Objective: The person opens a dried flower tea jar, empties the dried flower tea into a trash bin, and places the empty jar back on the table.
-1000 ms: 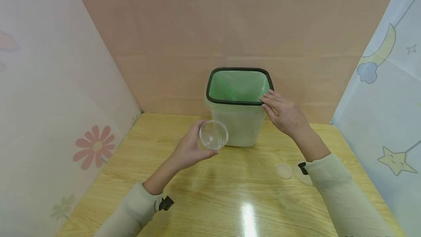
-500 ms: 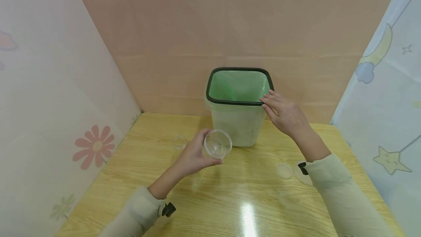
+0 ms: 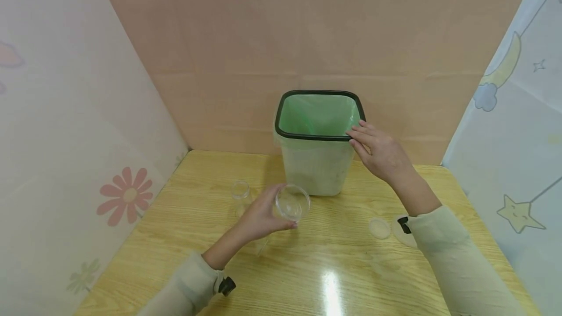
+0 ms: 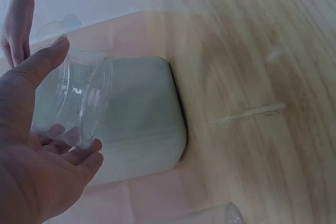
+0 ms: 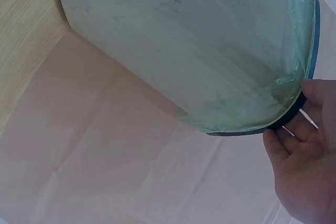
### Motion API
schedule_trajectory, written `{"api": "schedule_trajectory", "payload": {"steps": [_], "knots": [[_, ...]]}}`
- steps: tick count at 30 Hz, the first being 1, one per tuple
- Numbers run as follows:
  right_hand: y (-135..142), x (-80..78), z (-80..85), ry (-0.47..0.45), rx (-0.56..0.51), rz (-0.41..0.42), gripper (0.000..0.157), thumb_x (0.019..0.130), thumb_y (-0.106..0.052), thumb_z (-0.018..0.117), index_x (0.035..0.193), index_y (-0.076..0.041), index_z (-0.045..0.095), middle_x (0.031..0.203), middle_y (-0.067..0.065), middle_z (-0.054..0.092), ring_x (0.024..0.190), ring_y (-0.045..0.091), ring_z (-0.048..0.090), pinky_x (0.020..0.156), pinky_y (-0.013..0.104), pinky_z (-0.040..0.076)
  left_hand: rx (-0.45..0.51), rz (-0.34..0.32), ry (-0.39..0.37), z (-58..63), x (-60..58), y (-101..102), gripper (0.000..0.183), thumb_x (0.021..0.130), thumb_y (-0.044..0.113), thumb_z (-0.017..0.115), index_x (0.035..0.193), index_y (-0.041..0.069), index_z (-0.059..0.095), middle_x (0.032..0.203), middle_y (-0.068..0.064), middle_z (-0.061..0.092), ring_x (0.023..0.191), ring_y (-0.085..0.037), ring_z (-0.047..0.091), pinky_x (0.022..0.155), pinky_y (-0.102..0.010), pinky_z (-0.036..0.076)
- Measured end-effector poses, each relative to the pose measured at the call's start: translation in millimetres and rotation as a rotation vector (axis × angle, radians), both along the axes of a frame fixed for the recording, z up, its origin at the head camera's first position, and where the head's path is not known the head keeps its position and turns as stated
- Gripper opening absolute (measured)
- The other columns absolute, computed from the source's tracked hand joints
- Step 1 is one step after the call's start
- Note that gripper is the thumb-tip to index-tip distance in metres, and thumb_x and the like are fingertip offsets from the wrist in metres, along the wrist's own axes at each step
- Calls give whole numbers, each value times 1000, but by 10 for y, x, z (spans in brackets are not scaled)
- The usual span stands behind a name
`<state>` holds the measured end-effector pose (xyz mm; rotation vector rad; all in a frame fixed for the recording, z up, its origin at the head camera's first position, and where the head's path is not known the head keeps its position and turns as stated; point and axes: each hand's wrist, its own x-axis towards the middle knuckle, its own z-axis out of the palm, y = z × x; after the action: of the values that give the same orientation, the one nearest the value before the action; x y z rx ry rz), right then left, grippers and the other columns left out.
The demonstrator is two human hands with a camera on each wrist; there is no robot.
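Observation:
My left hand [image 3: 263, 216] grips a clear, wide-mouthed plastic cup [image 3: 293, 203] from the side. It hangs in front of the trash bin [image 3: 317, 167], its mouth facing the head camera. In the left wrist view, thumb and fingers lie on opposite sides of the cup [image 4: 79, 95]. The pale bin stands upright, lined with a green bag [image 3: 322, 111] held under a black rim. My right hand [image 3: 381, 155] holds that rim at its near right corner; the right wrist view shows the thumb and fingers on either side of the black rim [image 5: 287, 120].
Left of my left hand stands a tall clear cylinder [image 3: 240, 190], its lower part partly covered. On the right lie two round translucent lids, one a small lid [image 3: 379, 228], the other partly under my right sleeve [image 3: 456, 252]. A pale thin strip [image 4: 249, 113] lies on the wooden table [image 3: 333, 252].
My left hand has moved down and slightly right with the plastic cup, toward the table and away from the bin's rim. More of the clear cylinder shows. My right hand has stayed put.

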<state>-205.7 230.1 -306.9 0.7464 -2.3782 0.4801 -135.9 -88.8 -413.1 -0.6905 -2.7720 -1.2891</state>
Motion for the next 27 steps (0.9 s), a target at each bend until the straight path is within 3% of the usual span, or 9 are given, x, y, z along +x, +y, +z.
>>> {"api": "schedule_trajectory", "payload": {"steps": [8, 17, 27], "knots": [[7, 7, -2, 3, 3, -3, 29, 95, -7, 69, 123, 0, 71, 127, 21, 68, 131, 38, 55, 105, 55, 47, -8, 12, -27, -158, -34, 17, 104, 69, 43, 94, 154, 15, 40, 152, -9, 48, 137, -33, 48, 107, -56, 44], [25, -3, -20, 23, 7, 4, 29, 94, -6, 70, 122, 0, 72, 125, 22, 68, 130, 40, 56, 104, 55, 47, 32, -46, -76, -327, -47, 103, 96, 68, 37, 95, 147, 15, 44, 144, -12, 54, 128, -32, 55, 101, -54, 48], [33, -4, -33, 13, 11, -10, 30, 94, -6, 70, 123, -1, 71, 126, 22, 68, 131, 39, 55, 104, 56, 47, -26, -54, -131, -444, -21, 227, 97, 71, 37, 94, 149, 18, 39, 148, -11, 51, 128, -33, 55, 99, -51, 51]]}}
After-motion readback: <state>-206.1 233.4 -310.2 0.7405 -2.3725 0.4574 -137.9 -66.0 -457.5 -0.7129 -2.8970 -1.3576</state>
